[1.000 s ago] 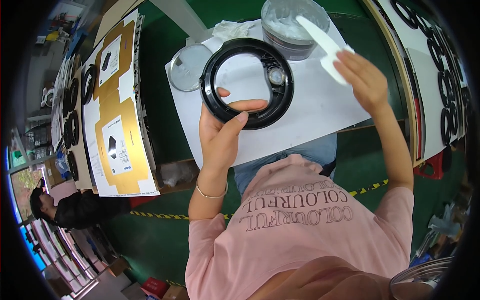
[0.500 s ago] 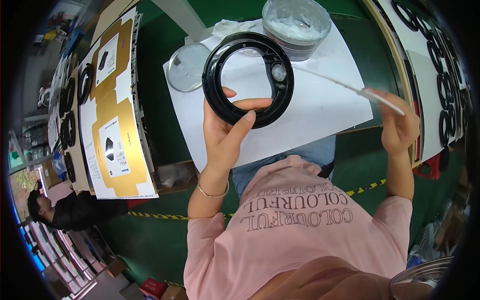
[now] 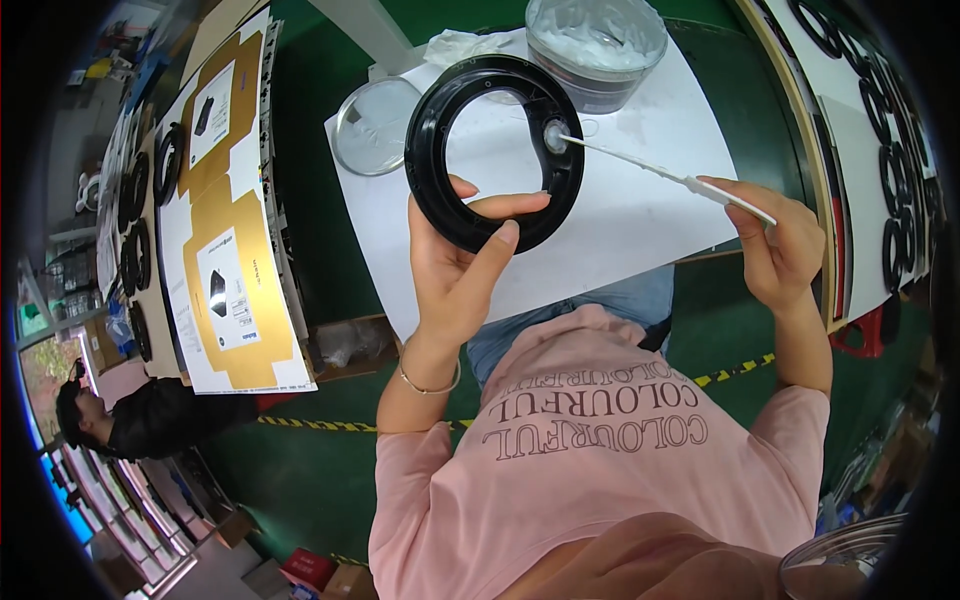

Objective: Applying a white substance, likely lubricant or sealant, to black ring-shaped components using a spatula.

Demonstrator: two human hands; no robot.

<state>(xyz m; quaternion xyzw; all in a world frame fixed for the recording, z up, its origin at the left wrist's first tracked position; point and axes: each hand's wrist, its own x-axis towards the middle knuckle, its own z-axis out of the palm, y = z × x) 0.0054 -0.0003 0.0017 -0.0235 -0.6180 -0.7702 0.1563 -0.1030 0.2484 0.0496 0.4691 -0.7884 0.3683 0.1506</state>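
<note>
Your left grip point(image 3: 455, 278) pinches the ring point(image 3: 428, 165), your right grip point(image 3: 785, 245) the spatula point(image 3: 692, 183); overpressing at three o'clock could smear paste point(image 3: 553, 138)

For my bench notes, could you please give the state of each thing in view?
Black ring: held in the left hand
White spatula: in the right hand, tip at the ring
Clear tub: uncovered, white paste inside
Round clear lid: off
Tissue: crumpled
Gold box blanks: unfolded
White sheet: spread out
</note>
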